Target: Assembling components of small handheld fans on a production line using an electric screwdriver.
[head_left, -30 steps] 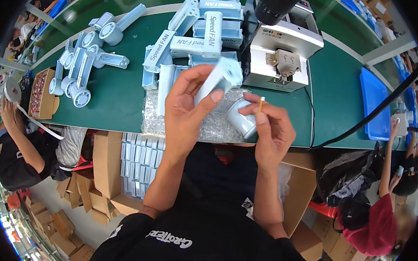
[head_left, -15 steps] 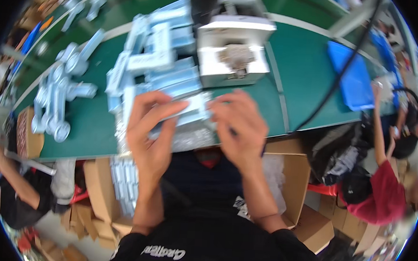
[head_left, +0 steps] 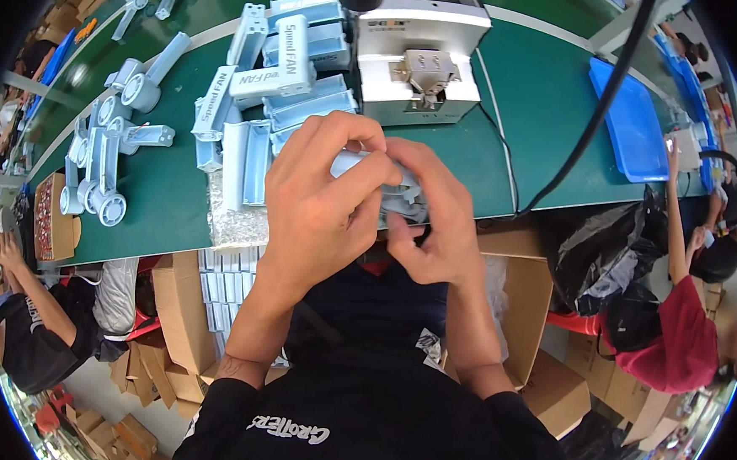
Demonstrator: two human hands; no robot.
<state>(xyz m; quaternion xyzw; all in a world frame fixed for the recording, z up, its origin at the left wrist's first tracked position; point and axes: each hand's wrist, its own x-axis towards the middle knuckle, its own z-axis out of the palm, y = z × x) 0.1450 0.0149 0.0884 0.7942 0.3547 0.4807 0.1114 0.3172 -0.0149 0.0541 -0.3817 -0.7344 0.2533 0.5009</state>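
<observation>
My left hand (head_left: 328, 198) is closed round a light blue plastic part (head_left: 346, 163), mostly hidden behind its fingers. My right hand (head_left: 437, 213) meets it from the other side, fingers curled, the index fingertip close to the left one. Between the two hands shows a greyish, crumpled-looking piece (head_left: 404, 203); I cannot make out whether it belongs to the part. Just beyond the left hand lie several light blue plastic housings (head_left: 310, 104), piled on the green table (head_left: 542, 144). A white bench machine (head_left: 423, 31) with a metal fixture (head_left: 433, 75) stands beyond both hands.
Bubble wrap (head_left: 238, 222) lies at the table's near edge. Light blue handheld fans (head_left: 106, 172) are heaped at left, a blue tray (head_left: 633, 120) sits at right. A black cable (head_left: 588, 151) crosses the right side. Cardboard boxes (head_left: 182, 307) stand below the edge; co-workers sit at both sides.
My hands have come closer together, and the left now covers most of the light blue part that lay more exposed between my fingertips. The view has shifted slightly.
</observation>
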